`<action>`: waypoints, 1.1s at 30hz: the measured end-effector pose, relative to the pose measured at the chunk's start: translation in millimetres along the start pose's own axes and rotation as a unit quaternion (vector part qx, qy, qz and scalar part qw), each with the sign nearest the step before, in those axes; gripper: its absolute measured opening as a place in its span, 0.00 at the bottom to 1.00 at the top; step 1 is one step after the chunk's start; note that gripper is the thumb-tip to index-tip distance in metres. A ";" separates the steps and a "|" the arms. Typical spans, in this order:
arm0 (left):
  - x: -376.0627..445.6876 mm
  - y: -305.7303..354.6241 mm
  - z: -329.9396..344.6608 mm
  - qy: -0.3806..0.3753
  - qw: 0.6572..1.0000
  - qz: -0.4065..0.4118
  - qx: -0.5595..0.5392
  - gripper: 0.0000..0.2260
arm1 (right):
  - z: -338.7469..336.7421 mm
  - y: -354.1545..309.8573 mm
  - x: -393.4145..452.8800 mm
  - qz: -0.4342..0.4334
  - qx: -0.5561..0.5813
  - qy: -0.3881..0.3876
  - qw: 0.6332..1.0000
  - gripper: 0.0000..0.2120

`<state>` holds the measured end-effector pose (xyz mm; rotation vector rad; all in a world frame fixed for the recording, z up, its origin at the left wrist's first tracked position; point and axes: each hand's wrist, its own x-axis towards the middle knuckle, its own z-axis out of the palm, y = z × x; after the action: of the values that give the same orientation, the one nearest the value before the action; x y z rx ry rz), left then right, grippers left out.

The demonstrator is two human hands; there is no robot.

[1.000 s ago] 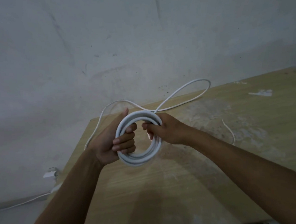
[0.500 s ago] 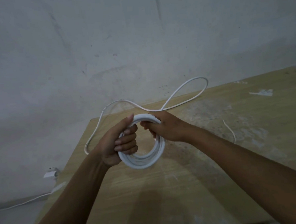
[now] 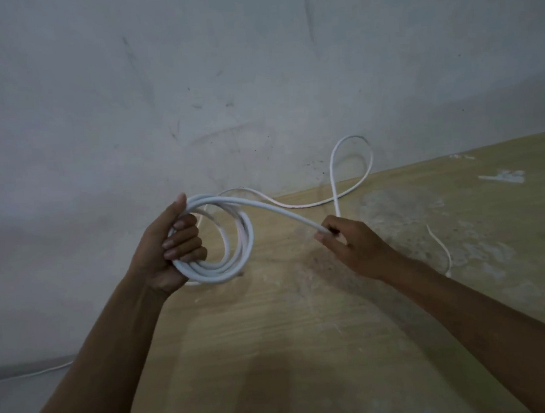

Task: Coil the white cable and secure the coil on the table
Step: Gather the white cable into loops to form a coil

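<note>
My left hand [image 3: 172, 243] grips the left side of a coil of white cable [image 3: 236, 258] made of several turns, held upright just above the wooden table [image 3: 304, 346]. From the top of the coil one strand runs right and down to my right hand [image 3: 352, 246], which pinches it between thumb and fingers. Past that hand the loose cable [image 3: 350, 158] rises into a tall loop against the wall, then trails back left along the table's far edge.
A thin white cable tie [image 3: 442, 248] lies on the table right of my right hand. White scraps [image 3: 503, 177] sit at the far right. The grey wall stands close behind the table. Another white wire [image 3: 36, 372] runs along the floor at lower left.
My right hand has left the coil's top and slid right along the strand, drawing it out. The far loop of loose cable has narrowed and stands taller. The coil has tilted slightly.
</note>
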<state>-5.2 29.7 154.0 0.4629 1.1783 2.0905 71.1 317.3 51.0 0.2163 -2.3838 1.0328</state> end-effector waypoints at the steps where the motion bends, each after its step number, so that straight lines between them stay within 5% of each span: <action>1: 0.5 0.6 0.7 0.037 0.999 0.015 0.016 0.22 | -0.2 2.2 -1.4 -0.005 -0.031 0.008 0.999 0.14; 5: 10.3 -15.0 20.2 0.142 0.989 0.045 0.011 0.22 | 12.4 -14.8 5.0 0.041 -0.205 -0.011 0.978 0.11; 8: 22.1 -28.8 32.9 0.228 0.969 0.088 0.044 0.20 | 11.7 -47.0 9.7 0.092 -0.288 -0.104 0.948 0.09; 12: 32.3 -44.2 45.5 0.292 0.933 0.130 0.164 0.20 | -13.5 -95.6 5.2 0.065 -0.348 -0.268 0.896 0.12; 15: 36.1 -59.0 58.1 0.287 0.917 0.147 0.234 0.21 | -29.5 -124.4 2.3 0.005 -0.368 -0.310 0.876 0.02; 20: 35.5 -78.7 79.2 0.248 0.879 0.176 0.368 0.26 | -45.5 -136.9 5.4 -0.099 -0.327 -0.277 0.898 0.09; 26: 40.1 -76.5 80.4 0.228 0.800 0.194 0.520 0.29 | -53.8 -117.7 5.7 -0.202 -0.269 -0.116 0.935 0.08; 30: 39.5 -59.4 68.9 0.207 0.730 0.184 0.625 0.28 | -64.6 -92.7 6.7 -0.164 -0.112 -0.115 0.973 0.02; 33: 28.6 -43.8 51.3 0.196 0.730 0.136 0.640 0.30 | -84.5 -66.0 7.1 -0.125 -0.022 -0.067 0.990 0.07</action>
<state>22.3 96.8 143.1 0.8285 2.9086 1.2380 122.0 332.4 144.5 0.5679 -2.4179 0.8718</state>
